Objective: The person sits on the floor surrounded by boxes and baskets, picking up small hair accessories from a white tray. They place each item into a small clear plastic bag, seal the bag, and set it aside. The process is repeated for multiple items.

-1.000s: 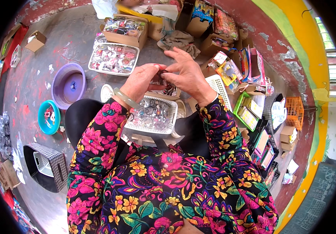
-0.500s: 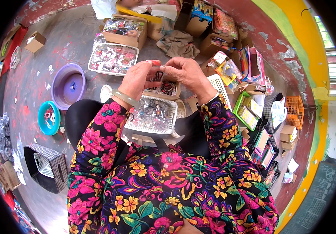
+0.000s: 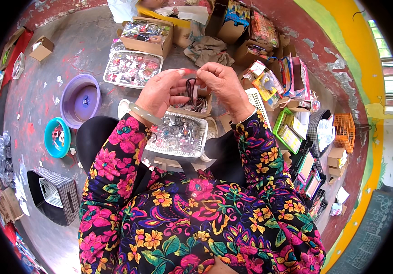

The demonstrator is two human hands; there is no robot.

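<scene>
Raised over the baskets, my left hand (image 3: 160, 91) and my right hand (image 3: 223, 86) meet at the fingertips. Both are closed in a pinch around a small red piece (image 3: 189, 71). Dark looped bands (image 3: 190, 87), which look like hair ties, hang below it between my hands; whether a clear packet encloses them is hard to tell. Under my wrists sits a white basket (image 3: 176, 151) full of small clear packets. Just beyond it, partly hidden by my hands, a cardboard box (image 3: 192, 111) holds more dark small items.
Another white basket (image 3: 107, 81) of packets stands ahead, against a cardboard box (image 3: 157, 47). At left are a purple basin (image 3: 66, 98), a teal basin (image 3: 48, 139) and a checkered bin (image 3: 72, 196). Right are a green basket (image 3: 278, 123) and an orange crate (image 3: 344, 132).
My right hand has shifted slightly, its fingers bending more tightly. The dark loops now hang lower and show more plainly between my hands.
</scene>
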